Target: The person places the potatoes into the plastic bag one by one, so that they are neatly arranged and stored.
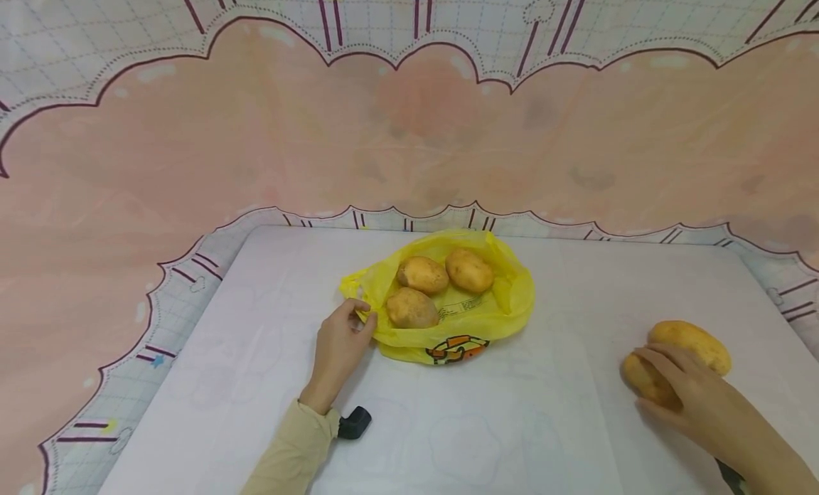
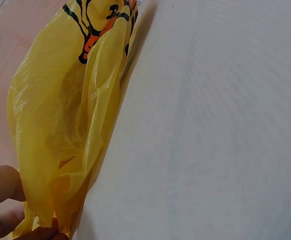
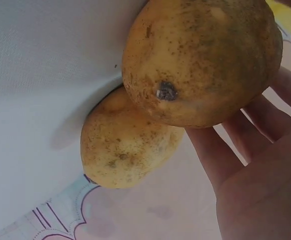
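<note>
Head view, left fingers [image 1: 350, 306] pinching yellow bag [image 1: 505, 318], right fingers [image 1: 663, 362] grasping potato [image 1: 646, 382]

Yellow plastic bag [image 1: 502, 328]: mouth gaping upward, orange-and-black print in front.
Bagged potatoes [image 1: 470, 271]: three, tan, clustered close.
Gripped potato [image 3: 200, 60]: brown-speckled, one dark spot, well right of the bag.
Loose potato [image 1: 694, 344]: lies just beyond the gripped one.

Bag [image 1: 457, 349]: thin glossy plastic, creased; potatoes [image 3: 200, 60]: matt, speckled skin.
</note>
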`<state>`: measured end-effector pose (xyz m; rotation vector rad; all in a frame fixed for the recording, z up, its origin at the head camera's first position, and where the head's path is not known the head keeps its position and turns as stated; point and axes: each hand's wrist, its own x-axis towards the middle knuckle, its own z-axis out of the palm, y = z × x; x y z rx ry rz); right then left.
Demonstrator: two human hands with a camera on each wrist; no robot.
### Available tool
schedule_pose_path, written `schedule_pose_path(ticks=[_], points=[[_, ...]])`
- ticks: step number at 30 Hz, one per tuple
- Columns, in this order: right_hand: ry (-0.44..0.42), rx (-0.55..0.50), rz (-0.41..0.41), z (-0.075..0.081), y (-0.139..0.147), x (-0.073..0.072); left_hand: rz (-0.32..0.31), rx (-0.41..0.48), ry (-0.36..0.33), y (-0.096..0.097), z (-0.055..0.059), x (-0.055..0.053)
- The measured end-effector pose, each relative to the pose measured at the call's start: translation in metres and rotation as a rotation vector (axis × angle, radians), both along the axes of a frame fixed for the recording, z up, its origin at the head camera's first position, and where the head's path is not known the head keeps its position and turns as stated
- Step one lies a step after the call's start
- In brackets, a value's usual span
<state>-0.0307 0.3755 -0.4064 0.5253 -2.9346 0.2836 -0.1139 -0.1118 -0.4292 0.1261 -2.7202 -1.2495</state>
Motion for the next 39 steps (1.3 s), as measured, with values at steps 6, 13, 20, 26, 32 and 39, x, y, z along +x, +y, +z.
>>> schedule_pose_path(ticks=[6, 13, 20, 26, 32, 39], points=[[0.005, -0.002, 0.000, -0.002, 0.002, 0.000, -0.001, 0.008, -0.011, -0.001, -0.001, 0.000], [-0.004, 0.008, 0.004, -0.001, 0.002, -0.002, -0.003, 0.009, -0.004, -0.001, -0.001, 0.000], [0.012, 0.005, 0.036, 0.009, -0.001, -0.008, -0.001, 0.011, -0.006, 0.000, 0.000, 0.001], [0.126, 0.023, 0.116, 0.018, -0.004, -0.015, -0.003, 0.007, -0.002, 0.000, 0.001, 0.001], [0.113, 0.039, 0.118, 0.023, -0.010, -0.019, -0.008, 0.009, 0.002, 0.001, 0.001, 0.000], [0.147, -0.010, 0.152, 0.028, -0.017, -0.025, -0.001, -0.003, 0.003, 0.000, 0.000, 0.000]])
